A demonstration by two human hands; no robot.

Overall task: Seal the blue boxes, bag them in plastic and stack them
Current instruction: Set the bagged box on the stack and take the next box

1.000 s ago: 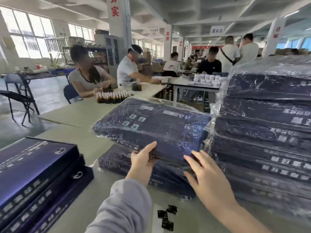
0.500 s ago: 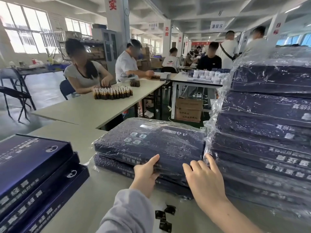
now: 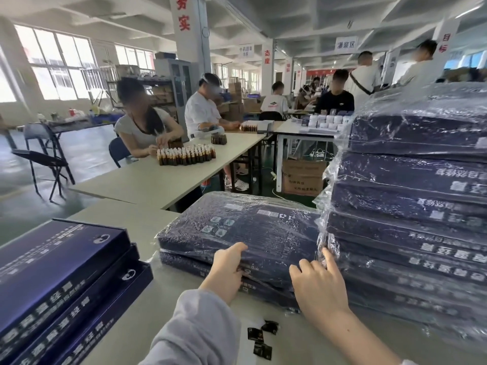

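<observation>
A blue box bagged in plastic (image 3: 242, 227) lies flat on top of a second bagged box (image 3: 181, 260) in the middle of the table. My left hand (image 3: 226, 270) grips the top box's near edge, thumb on its top face and fingers curled against the front. My right hand (image 3: 316, 283) presses the near right corner with straight, spread fingers; its index finger touches the plastic of the tall stack of bagged boxes (image 3: 411, 206) just to the right. Three unbagged blue boxes (image 3: 52, 259) are piled at the left.
Small black seal stickers (image 3: 261, 335) lie on the table (image 3: 137, 225) near my arms. Beyond, people sit at another table with brown bottles (image 3: 184, 155). A cardboard carton (image 3: 303, 177) stands on the floor behind.
The bagged box, held up and tilted a second ago, has come down flat onto the lower bagged box. Both hands stayed at its near edge.
</observation>
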